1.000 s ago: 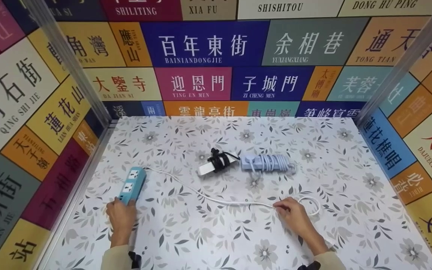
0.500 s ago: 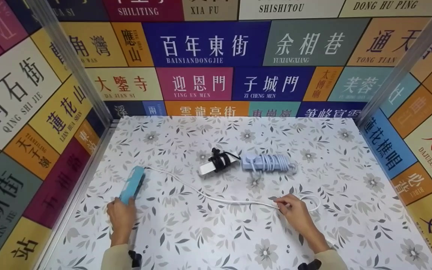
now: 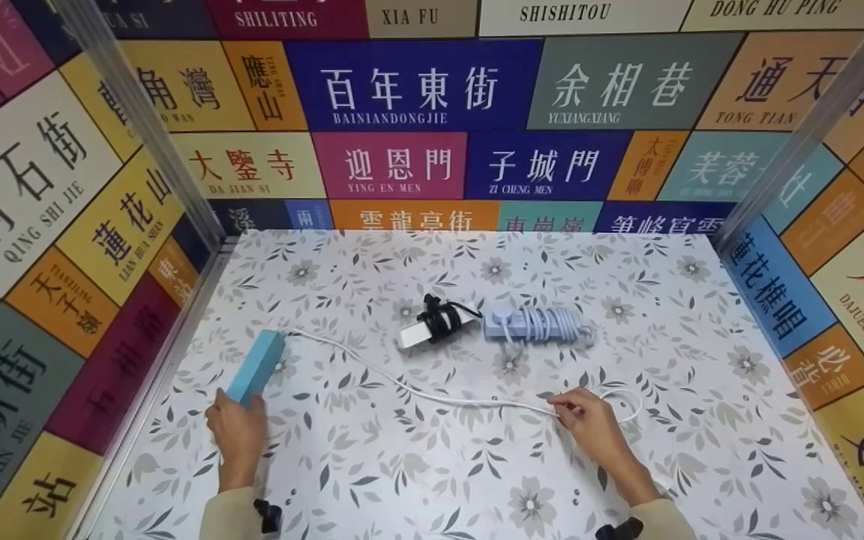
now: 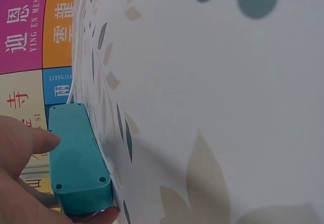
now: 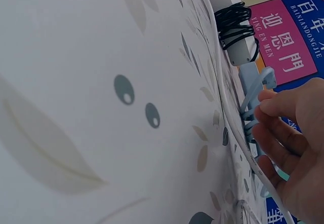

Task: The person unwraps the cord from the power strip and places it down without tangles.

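Observation:
A teal power strip (image 3: 258, 365) lies at the left of the table, its plain side up and its sockets out of sight. My left hand (image 3: 238, 435) grips the near end; the left wrist view shows the thumb on one side of the strip (image 4: 78, 153) and fingers beneath. From the far end a white power cord (image 3: 417, 392) runs rightward across the table. My right hand (image 3: 598, 431) holds this cord with curled fingers, and a loop of it lies beyond the wrist. In the right wrist view the cord (image 5: 234, 125) passes along the fingers.
Behind the hands, mid-table, sit a white power strip (image 3: 415, 334) wrapped in black cord and a pale blue power strip (image 3: 496, 327) wrapped in its own cord. Sign-printed panels (image 3: 409, 86) enclose the back and sides of the flower-patterned table (image 3: 372, 480).
The teal power strip has been rolled over by my left hand: its sockets faced up before, its plain side does now. My right hand has shifted slightly right along the cord.

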`<state>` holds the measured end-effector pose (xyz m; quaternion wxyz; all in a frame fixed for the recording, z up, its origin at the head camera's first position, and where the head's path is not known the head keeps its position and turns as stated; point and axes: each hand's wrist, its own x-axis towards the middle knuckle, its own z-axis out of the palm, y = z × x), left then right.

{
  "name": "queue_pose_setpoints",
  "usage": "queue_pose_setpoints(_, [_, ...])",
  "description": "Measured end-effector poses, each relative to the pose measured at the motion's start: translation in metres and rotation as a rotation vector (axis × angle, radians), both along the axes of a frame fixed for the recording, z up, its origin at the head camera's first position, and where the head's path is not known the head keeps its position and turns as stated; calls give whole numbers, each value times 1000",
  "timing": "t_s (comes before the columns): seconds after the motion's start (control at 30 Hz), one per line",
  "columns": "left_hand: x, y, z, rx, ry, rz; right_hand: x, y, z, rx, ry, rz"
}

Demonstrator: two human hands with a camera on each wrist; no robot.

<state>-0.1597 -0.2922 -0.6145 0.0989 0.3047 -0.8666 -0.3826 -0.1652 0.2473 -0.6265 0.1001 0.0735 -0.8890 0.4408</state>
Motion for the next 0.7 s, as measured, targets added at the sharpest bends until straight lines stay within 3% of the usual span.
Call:
queue_pose_setpoints(0.33, [-2, 4, 2, -66, 75, 8, -3, -2, 4, -23, 3, 8])
queue_pose_setpoints(0.7, [-10, 28, 3, -243, 286, -27, -13, -11, 19, 18, 88, 2])
